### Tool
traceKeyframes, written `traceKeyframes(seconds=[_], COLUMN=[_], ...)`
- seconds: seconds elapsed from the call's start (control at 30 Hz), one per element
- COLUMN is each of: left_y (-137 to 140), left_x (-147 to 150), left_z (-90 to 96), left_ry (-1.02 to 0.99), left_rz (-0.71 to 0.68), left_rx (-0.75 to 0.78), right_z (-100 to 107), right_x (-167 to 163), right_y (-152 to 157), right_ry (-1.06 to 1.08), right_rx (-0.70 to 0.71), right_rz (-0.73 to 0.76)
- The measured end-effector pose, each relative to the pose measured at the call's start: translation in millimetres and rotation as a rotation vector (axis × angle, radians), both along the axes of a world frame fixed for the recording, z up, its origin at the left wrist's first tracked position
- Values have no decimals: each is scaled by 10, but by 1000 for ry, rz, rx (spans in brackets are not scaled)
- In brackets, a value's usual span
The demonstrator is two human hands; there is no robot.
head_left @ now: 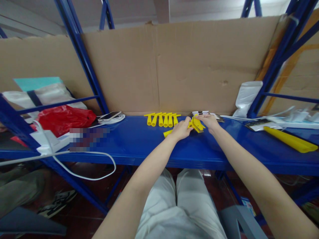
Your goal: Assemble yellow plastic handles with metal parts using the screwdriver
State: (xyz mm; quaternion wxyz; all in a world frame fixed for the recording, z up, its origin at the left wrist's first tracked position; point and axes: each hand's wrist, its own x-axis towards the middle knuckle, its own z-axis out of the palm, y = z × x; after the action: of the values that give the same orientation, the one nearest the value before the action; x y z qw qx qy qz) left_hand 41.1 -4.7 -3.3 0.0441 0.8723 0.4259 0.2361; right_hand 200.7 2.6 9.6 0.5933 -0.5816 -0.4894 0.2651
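My left hand (181, 129) is closed around a yellow plastic handle (167, 133), whose round end sticks out to the left of the palm. At the other side of that hand is a wider yellow plastic head (198, 126) with a flat edge. My right hand (209, 121) grips this head from the right, fingers pressed on its upper part. Whether handle and head are one piece I cannot tell. Just left of my hands, several yellow T-shaped plastic handles (165, 120) stand side by side in a row on the blue shelf (139, 142).
A cardboard sheet (194, 66) walls off the back. On the left lie a phone (111, 115), white cables, a red plastic bag (65, 119) and a power strip (59, 142). To the right are a white pouch (247, 98) and a long yellow piece (290, 139). Blue posts flank the shelf.
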Motion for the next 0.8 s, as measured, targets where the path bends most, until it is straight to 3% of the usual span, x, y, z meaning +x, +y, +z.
traceKeyframes(seconds=[0.43,0.8], left_y=[36,35], left_x=[-8,-19], left_z=[-39,-20], left_ry=[18,-26], left_rz=[-81,-82], left_rx=[80,72], right_z=[-99,-91], right_x=[48,55], right_y=[97,111], right_ry=[-104,-165], right_rx=[19,82], right_rz=[50,-72])
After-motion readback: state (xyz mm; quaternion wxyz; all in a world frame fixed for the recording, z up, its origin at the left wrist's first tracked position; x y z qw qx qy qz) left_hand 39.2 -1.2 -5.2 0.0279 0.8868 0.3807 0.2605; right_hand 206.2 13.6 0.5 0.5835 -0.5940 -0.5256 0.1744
